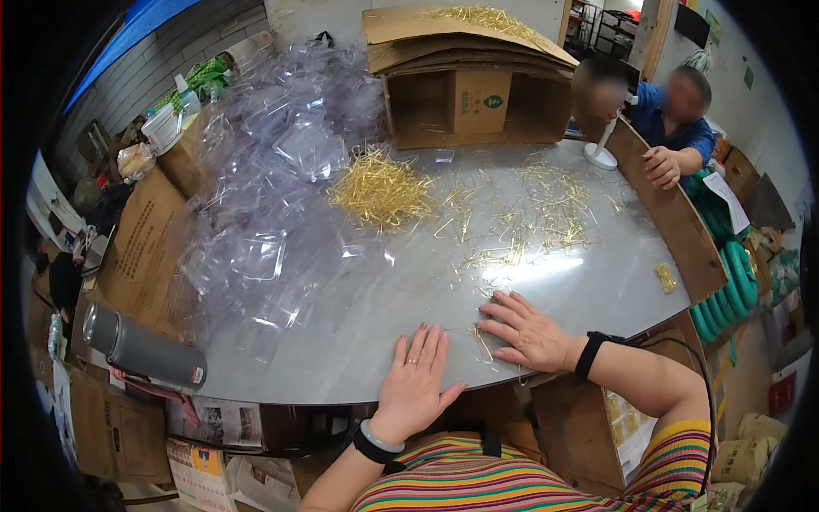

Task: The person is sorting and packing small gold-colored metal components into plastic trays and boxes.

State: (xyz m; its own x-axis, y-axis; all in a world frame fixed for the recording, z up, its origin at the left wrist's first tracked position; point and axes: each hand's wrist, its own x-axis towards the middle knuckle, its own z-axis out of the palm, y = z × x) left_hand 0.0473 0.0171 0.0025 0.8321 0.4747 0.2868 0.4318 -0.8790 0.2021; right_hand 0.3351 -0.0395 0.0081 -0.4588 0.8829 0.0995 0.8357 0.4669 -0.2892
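Note:
My left hand [415, 380] lies flat near the front edge of the grey table [341, 307], fingers stretched out and thumb apart. My right hand [525, 333] rests palm down to its right, fingers spread. A few gold wire hooks [482, 344] lie between my hands, close to the right fingers; whether any are under the palm is hidden. Farther back, more gold hooks [546, 209] are scattered across the tabletop. A dense heap of gold hooks [381, 191] stands beside a large pile of clear plastic boxes [273, 162].
At the back stands an open cardboard box [478, 107] with hooks on top. A cardboard strip [674, 213] borders the right side, where a co-worker's hand [662, 166] rests. A small hook bundle [665, 277] lies at the right, a grey bottle [145, 346] at the left edge.

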